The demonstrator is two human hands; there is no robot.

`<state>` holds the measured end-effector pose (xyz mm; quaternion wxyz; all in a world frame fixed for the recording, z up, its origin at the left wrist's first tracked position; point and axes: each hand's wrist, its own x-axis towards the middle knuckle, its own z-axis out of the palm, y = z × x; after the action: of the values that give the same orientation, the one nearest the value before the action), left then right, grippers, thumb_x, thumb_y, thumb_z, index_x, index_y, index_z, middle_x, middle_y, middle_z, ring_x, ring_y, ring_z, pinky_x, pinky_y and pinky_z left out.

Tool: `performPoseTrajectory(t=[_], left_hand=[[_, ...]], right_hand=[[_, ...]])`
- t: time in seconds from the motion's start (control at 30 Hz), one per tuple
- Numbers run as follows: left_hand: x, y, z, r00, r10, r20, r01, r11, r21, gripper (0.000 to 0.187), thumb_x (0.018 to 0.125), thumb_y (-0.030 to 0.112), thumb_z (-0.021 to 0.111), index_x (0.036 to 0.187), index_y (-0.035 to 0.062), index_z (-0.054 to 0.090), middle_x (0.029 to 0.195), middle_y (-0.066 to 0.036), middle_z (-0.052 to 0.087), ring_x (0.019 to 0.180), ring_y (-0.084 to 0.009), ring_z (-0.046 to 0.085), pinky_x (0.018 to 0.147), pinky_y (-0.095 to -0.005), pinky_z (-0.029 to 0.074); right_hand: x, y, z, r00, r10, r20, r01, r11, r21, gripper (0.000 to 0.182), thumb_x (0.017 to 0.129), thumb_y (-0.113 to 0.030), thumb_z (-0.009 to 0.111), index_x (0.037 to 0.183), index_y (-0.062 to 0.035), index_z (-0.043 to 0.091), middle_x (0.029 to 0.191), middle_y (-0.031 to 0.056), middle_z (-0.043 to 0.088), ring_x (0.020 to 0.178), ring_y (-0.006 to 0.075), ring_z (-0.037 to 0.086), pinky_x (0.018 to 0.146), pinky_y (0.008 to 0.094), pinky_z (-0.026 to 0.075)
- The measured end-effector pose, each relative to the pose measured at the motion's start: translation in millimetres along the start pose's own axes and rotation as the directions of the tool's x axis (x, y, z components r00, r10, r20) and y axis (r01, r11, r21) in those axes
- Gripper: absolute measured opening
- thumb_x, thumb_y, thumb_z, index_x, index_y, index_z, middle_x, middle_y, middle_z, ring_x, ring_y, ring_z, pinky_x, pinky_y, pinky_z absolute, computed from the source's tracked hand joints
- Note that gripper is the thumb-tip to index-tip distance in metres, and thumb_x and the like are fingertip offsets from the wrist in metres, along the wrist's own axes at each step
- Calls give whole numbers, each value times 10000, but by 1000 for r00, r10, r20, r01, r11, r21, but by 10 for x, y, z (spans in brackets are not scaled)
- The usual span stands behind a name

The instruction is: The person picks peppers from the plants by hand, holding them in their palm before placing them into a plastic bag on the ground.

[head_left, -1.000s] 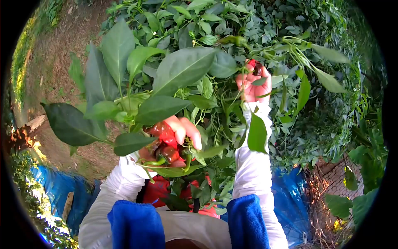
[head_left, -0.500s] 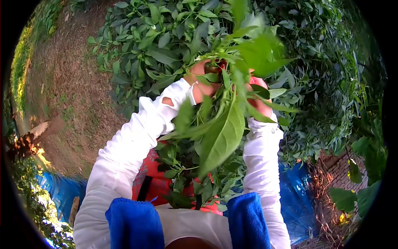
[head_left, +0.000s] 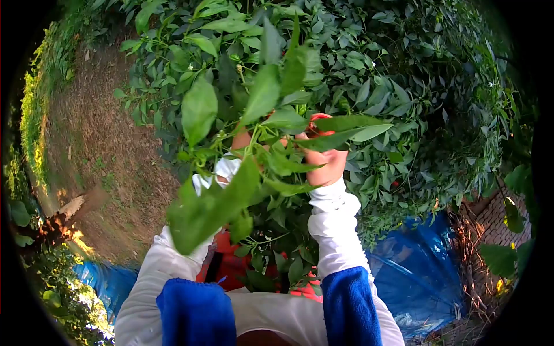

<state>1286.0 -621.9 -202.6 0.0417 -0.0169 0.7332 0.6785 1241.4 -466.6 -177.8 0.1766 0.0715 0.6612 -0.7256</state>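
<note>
Both hands are among the leaves of a pepper plant [head_left: 259, 98], whose leafy branch hangs in front of them. My right hand [head_left: 326, 164] is curled against a glossy red pepper [head_left: 320, 122], its outline broken up by leaves. Most of my left hand [head_left: 242, 140] is covered by foliage; a bit of skin shows above the white cuff, and its fingers and whatever they touch are hidden. Large blurred leaves [head_left: 213, 207] hang close to the camera over the left forearm.
Dense pepper plants [head_left: 415, 86] spread ahead and right. Bare brown soil [head_left: 104, 132] lies on the left. Blue sheeting [head_left: 412, 271] is on the ground at right, near dry stalks [head_left: 470, 277]. Against my body sits a red bag or cloth [head_left: 234, 262] with leaves over it.
My right hand has shifted left and a little down, with the red pepper by it. The branch has swung left, and its leaves now cover most of my left hand.
</note>
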Motion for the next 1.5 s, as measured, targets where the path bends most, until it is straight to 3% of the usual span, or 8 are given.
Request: performPoseTrajectory(t=[0.13,0.37,0.67,0.8,1.17,1.2,1.3,1.5], left_hand=[[-59,55,-22,995,-81,-53,79,996,-36,429,740,35,577,1146,55,442,1140,-98,477,929,-203,529,783,-319,461],[-290,571,-286,884,-211,-418,51,931,-361,327,707,5,568,996,55,425,1203,-158,415,861,-190,534,720,-303,480],[-1424,1312,-169,730,-629,-267,310,653,-691,418,653,37,670,1011,34,454,1190,-124,440,901,-205,545,811,-346,428],[-1661,1219,-65,636,-687,-351,251,614,-748,418,705,51,621,1094,18,472,1034,-58,530,932,-163,519,833,-312,408],[-3159,566,-1072,401,-914,53,728,283,-625,429,712,6,615,1116,12,471,1014,-69,549,899,-187,542,771,-314,452],[-3358,466,-1251,332,-938,99,777,212,-593,438,711,7,622,1120,10,466,1018,-71,546,891,-190,545,757,-312,459],[-3621,452,-1268,610,-792,-1,617,476,-627,473,696,-4,643,1131,16,457,1023,-96,546,902,-204,552,750,-334,475],[-3259,624,-919,437,-747,501,884,459,-86,429,807,138,498,1207,38,378,1131,-121,483,1030,-253,496,855,-357,427]], right_hand=[[200,3,-159,863,306,403,-482,738,472,314,729,13,597,1003,-11,445,772,96,568,532,161,550,478,240,434],[44,-690,-59,969,-186,-162,202,975,91,336,764,48,503,1062,-28,369,900,171,561,592,175,554,514,240,460],[-688,-573,712,669,-221,709,444,885,-142,497,550,95,432,1042,47,475,1033,238,497,930,381,523,804,377,443],[-996,-491,787,601,14,799,18,999,-31,637,604,74,450,1221,82,294,1203,275,342,1154,419,333,981,383,266],[-2295,360,1633,874,242,421,-145,958,-249,643,639,-313,704,1145,-30,428,1097,191,414,974,347,458,833,385,402],[-2404,329,1725,717,466,519,-355,884,-303,638,655,-341,684,1153,-26,441,1162,218,385,1031,360,437,878,382,383],[-2963,571,1996,845,396,358,-354,918,-180,686,640,-381,692,1156,-17,426,1219,229,338,1092,373,411,909,379,368],[-3599,701,1788,888,459,12,-455,876,163,779,576,-381,745,1163,-14,390,1124,211,413,1000,352,489,851,379,405]])
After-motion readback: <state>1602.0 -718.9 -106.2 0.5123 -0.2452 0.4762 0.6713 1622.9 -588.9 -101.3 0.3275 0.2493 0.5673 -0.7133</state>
